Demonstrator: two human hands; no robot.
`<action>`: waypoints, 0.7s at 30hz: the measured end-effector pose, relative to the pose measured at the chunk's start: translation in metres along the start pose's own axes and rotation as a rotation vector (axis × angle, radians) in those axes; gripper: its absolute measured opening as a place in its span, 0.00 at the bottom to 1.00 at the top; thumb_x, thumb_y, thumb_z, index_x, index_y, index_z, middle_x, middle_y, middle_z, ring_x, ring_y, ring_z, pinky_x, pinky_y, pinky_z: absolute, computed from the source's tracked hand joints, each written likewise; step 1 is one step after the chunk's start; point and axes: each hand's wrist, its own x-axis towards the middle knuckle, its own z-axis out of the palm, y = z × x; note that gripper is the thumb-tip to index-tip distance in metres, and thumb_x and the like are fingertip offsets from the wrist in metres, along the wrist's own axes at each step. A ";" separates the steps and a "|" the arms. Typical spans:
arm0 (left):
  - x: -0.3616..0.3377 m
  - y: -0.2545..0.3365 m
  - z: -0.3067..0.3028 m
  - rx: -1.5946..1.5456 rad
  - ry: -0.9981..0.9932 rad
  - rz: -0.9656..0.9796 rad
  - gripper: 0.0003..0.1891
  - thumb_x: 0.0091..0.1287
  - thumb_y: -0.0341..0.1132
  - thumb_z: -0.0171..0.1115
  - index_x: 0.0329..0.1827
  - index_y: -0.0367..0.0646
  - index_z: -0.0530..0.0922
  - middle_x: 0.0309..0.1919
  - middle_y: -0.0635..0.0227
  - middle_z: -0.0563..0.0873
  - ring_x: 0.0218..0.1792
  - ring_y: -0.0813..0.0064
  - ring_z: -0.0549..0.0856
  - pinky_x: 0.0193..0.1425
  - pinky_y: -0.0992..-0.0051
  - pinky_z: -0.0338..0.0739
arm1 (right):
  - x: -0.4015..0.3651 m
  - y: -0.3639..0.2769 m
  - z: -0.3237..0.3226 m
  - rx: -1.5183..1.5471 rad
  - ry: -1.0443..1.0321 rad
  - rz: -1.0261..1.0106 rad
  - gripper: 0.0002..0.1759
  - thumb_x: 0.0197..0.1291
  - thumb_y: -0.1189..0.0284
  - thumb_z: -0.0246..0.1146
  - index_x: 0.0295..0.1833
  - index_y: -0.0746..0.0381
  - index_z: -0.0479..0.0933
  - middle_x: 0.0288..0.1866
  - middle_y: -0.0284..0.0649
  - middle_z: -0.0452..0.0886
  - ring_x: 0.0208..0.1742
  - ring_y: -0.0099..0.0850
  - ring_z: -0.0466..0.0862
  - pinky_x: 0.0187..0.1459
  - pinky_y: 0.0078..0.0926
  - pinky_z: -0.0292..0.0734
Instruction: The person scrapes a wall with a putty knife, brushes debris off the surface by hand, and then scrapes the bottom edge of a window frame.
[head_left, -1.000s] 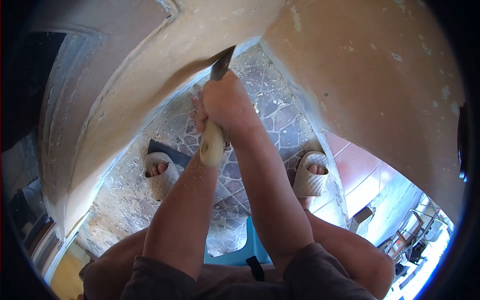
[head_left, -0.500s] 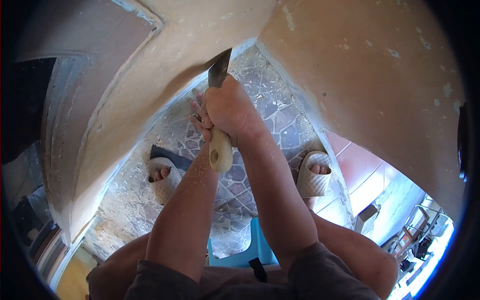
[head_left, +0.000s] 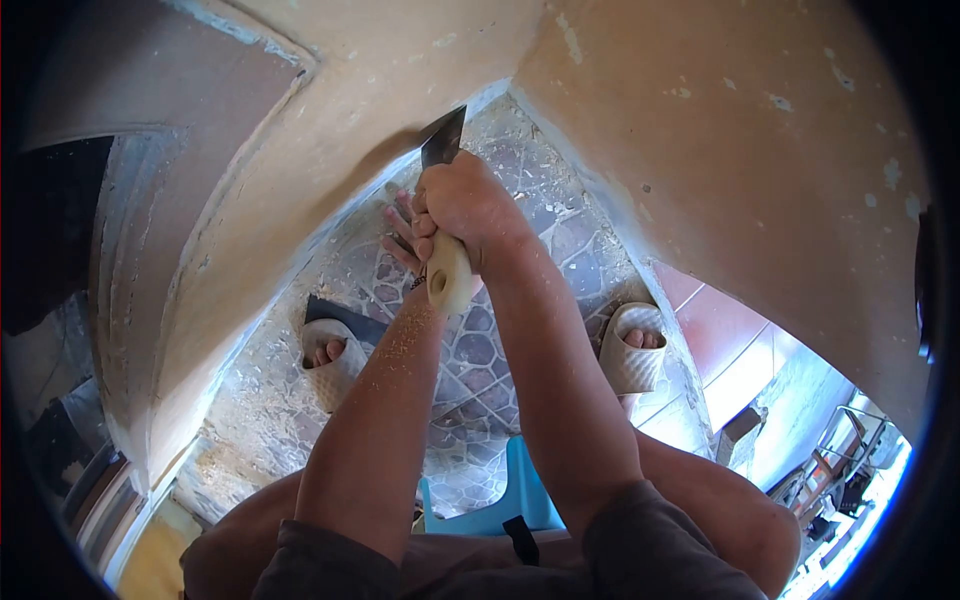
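Observation:
My right hand point(head_left: 468, 202) is wrapped round a putty knife point(head_left: 449, 276) with a pale wooden handle that has a hole near its end. Its dark metal blade points forward, the tip close to the left wall point(head_left: 350, 110) near the corner; contact is hard to make out. Just under and left of it, my left hand point(head_left: 403, 236) shows stretched, spread fingers, its palm mostly hidden behind the handle and right hand. Pale flakes speckle the left forearm.
Patterned stone-like floor point(head_left: 475, 350) strewn with pale flakes runs into the corner. The right wall point(head_left: 740, 150) has chipped spots. Slippered feet stand either side, with a dark flat strip point(head_left: 345, 318) by the left slipper point(head_left: 332, 362). A blue stool point(head_left: 530, 485) is beneath me.
My right hand and the putty knife have shifted slightly, with the handle's end drawn forward. The left fingers have spread a little wider. The view has shifted slightly too.

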 end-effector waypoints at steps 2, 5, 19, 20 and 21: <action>0.003 -0.011 -0.003 0.314 -0.277 -0.021 0.52 0.56 0.61 0.57 0.73 0.48 0.35 0.71 0.53 0.35 0.71 0.49 0.34 0.70 0.46 0.34 | -0.001 -0.001 -0.001 0.167 -0.010 0.114 0.11 0.55 0.78 0.48 0.23 0.69 0.71 0.16 0.43 0.71 0.15 0.30 0.73 0.15 0.31 0.69; 0.003 0.027 -0.025 0.775 -0.483 -0.080 0.60 0.51 0.63 0.61 0.72 0.47 0.27 0.70 0.47 0.25 0.69 0.42 0.24 0.67 0.39 0.26 | 0.024 0.027 -0.016 0.424 -0.071 0.193 0.10 0.56 0.78 0.49 0.22 0.64 0.66 0.17 0.37 0.67 0.14 0.25 0.68 0.13 0.26 0.64; 0.001 0.042 -0.034 0.621 -0.434 -0.142 0.74 0.39 0.57 0.75 0.69 0.49 0.17 0.69 0.46 0.20 0.69 0.42 0.22 0.66 0.37 0.25 | -0.050 0.037 -0.033 1.100 0.103 0.389 0.07 0.63 0.75 0.47 0.31 0.62 0.60 0.24 0.34 0.63 0.16 0.18 0.62 0.13 0.18 0.60; 0.002 0.008 -0.012 0.621 -0.396 -0.084 0.71 0.43 0.56 0.73 0.69 0.50 0.18 0.69 0.46 0.20 0.69 0.42 0.22 0.66 0.37 0.25 | -0.048 0.030 -0.028 1.085 0.124 0.348 0.06 0.62 0.75 0.48 0.32 0.63 0.60 0.24 0.34 0.64 0.16 0.19 0.63 0.13 0.19 0.61; 0.004 -0.051 0.025 0.622 -0.359 -0.026 0.68 0.46 0.56 0.70 0.69 0.50 0.18 0.69 0.46 0.21 0.69 0.42 0.23 0.66 0.37 0.25 | -0.045 0.023 -0.024 1.071 0.146 0.308 0.05 0.62 0.76 0.48 0.34 0.63 0.60 0.24 0.35 0.64 0.17 0.20 0.63 0.14 0.20 0.61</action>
